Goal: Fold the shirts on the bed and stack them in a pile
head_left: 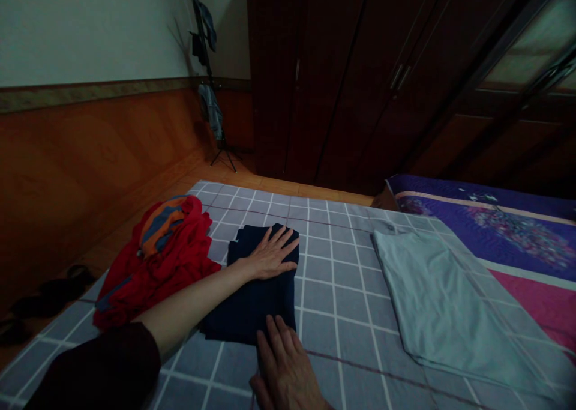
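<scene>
A dark navy cloth, folded into a rough rectangle, lies on the grey checked bedspread. My left hand rests flat on its far part with the fingers spread. At the near right corner of the navy cloth, my right hand lies with its fingers stretched out, the fingertips touching the cloth's edge. Left of the navy cloth is a crumpled red garment with an orange and blue part. A light grey-green cloth lies flat on the right side of the bed.
Beyond the right edge lies a purple and pink floral bedcover. A dark wardrobe stands behind the bed. A thin stand with clothes is in the back corner. Dark shoes are on the floor at left.
</scene>
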A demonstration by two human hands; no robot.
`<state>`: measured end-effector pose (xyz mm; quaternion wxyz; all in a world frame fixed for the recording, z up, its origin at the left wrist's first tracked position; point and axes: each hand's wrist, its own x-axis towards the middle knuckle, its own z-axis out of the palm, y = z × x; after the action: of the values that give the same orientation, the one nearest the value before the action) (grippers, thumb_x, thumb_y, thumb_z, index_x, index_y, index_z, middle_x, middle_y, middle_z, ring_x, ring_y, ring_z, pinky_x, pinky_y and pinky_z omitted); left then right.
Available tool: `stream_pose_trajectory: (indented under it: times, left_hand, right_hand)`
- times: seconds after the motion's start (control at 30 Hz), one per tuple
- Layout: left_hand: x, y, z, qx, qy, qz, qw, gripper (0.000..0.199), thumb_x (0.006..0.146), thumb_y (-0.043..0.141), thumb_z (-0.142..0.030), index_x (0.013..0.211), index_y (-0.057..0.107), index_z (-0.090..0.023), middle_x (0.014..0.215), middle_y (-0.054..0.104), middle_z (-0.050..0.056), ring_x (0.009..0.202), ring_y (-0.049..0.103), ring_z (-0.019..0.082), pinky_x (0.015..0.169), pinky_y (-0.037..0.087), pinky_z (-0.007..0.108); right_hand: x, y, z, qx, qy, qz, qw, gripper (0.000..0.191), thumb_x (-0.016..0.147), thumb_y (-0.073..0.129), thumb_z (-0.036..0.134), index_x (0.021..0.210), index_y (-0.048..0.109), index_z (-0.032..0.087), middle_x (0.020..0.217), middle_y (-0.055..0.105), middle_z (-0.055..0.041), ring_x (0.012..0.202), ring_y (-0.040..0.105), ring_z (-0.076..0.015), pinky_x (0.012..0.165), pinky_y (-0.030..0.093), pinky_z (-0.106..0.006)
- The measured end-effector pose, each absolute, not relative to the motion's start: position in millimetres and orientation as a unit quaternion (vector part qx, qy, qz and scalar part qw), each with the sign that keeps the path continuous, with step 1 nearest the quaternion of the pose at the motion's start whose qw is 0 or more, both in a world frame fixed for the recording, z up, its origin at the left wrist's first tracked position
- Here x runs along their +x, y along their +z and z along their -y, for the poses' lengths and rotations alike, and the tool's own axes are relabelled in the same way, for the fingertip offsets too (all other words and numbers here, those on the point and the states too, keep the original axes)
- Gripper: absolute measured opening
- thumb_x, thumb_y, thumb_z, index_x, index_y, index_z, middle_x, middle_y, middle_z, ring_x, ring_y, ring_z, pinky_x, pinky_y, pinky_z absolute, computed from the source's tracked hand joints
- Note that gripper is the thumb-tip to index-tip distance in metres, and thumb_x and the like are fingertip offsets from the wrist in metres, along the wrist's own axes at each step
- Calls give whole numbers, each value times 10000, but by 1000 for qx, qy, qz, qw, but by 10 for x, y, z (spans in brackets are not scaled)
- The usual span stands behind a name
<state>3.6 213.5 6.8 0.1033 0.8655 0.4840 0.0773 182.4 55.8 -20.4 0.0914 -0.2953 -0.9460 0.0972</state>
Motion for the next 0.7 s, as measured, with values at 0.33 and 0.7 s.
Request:
stream_pose_trajectory:
  times: [0.33,0.7]
  left_hand:
    - [-258,29,-1424,831,86,-547,57,650,915,448,-492,1479,188,-298,1549,208,72,1425,125,293,1119,116,558]
    - [63,42,-1449,850,52,-518,76,648,917,476,-375,1481,163,-325,1567,125,50,1430,77,298,1123,84,569]
  right_hand:
    - [1865,-210,-642,-275,109,949,113,551,863,508,493,1303,528,161,1374,467,-179,1233,473,-352,945,464,-451]
    - [1848,-302,-634,-267,76,941,192,525,759,624,358,1238,566,150,1292,550,-193,1156,536,-366,879,507,-456]
